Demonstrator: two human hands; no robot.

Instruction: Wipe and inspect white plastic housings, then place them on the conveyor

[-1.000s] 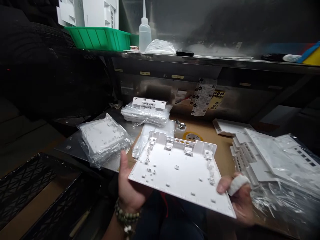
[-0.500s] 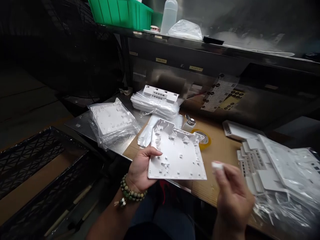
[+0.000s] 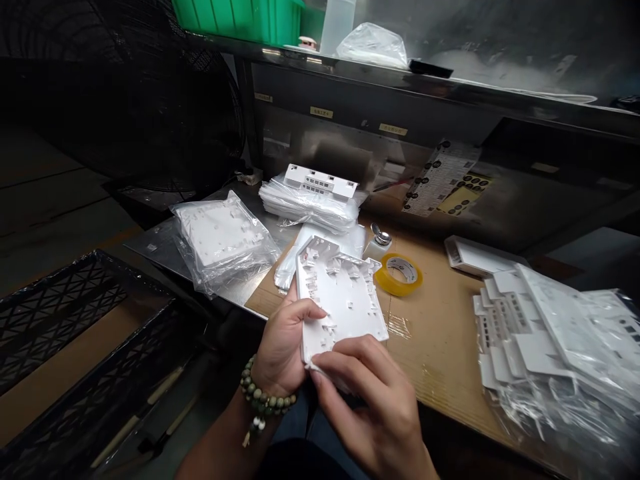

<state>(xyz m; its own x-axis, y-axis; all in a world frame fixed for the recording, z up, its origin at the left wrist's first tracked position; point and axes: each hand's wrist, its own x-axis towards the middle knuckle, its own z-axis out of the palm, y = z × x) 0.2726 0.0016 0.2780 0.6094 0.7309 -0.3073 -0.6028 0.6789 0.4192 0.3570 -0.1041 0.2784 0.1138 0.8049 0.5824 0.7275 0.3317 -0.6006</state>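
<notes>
My left hand (image 3: 283, 343) grips a white moulded plastic panel (image 3: 340, 297) by its left edge, inner side up, with small clips and ribs showing. My right hand (image 3: 373, 400) is closed in a pinch on the panel's near corner, with a small white piece at the fingertips that I cannot make out. The panel hovers over the front edge of the brown cardboard-covered table (image 3: 440, 327). A bead bracelet (image 3: 263, 400) is on my left wrist.
A yellow tape roll (image 3: 400, 273) and a small metal-capped bottle (image 3: 380, 239) lie behind the panel. Bagged white panels (image 3: 223, 240) sit left, another bagged stack (image 3: 310, 203) behind, a heap of unbagged ones (image 3: 545, 333) right. Black crates (image 3: 75, 333) stand at lower left. A green bin (image 3: 240, 20) is on the shelf.
The panel has turned and come closer in my left hand. My right hand, which had let go and hung free to the right, has returned and now pinches the panel's near corner.
</notes>
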